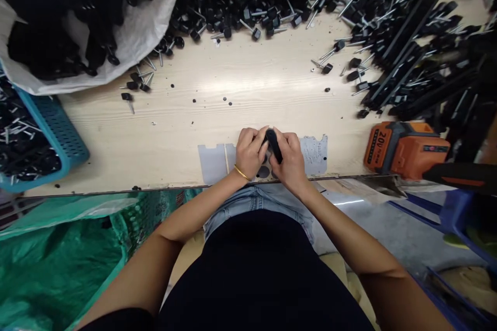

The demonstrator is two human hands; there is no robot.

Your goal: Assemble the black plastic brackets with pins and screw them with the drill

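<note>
In the head view, the table (217,114) has a broad bare stretch of pale wood in its middle, running from the near edge up to the heaps at the back. The near edge crosses the picture just under the wrists, and both hands work right at it. On the left the open stretch is bounded by a blue basket (58,134) filled with small black and metal pieces. Behind the basket a white sack (143,26) slumps open with dark parts inside. Along the far side and down the right lies a heap of black knobs with metal pins (349,20), and a few strays are scattered onto the bare wood. An orange battery tool (404,150) lies at the near edge, to the right of the hands and apart from them. A flat grey plate (213,163) lies on the table under the hands, reaching the near edge.

The left hand (250,152), with a gold bangle (241,172) at its wrist, and the right hand (289,163) are curled closed together around a black part (274,146), fingertips meeting over it. The part sits between the two hands just above the grey plate. It is dark, elongated, rounded and slightly tilted. Fingers hide most of it, so its exact shape is hard to tell; it may be one of the knobs.
</note>
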